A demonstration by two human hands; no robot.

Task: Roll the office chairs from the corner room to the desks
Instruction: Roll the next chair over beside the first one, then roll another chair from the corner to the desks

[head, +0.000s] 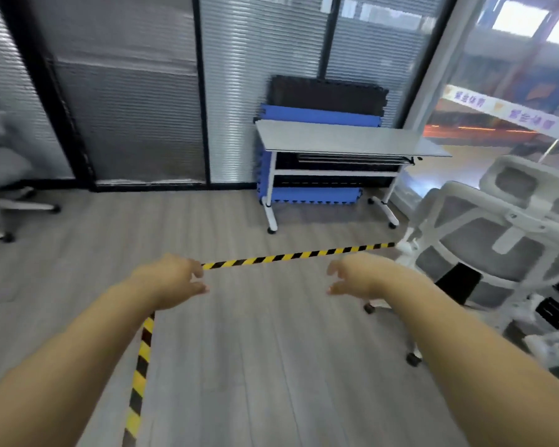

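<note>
Both hands' (171, 280) (357, 279) fingers loosely curled, empty; white mesh chair (484, 250) upright, backrest toward camera.

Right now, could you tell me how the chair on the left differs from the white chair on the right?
The left chair is grey and stands far off by the blinds; the white chair is close beside the right hand. The left chair shows its seat and base; the white chair shows its mesh back. Both roll on castors, untouched.
</note>
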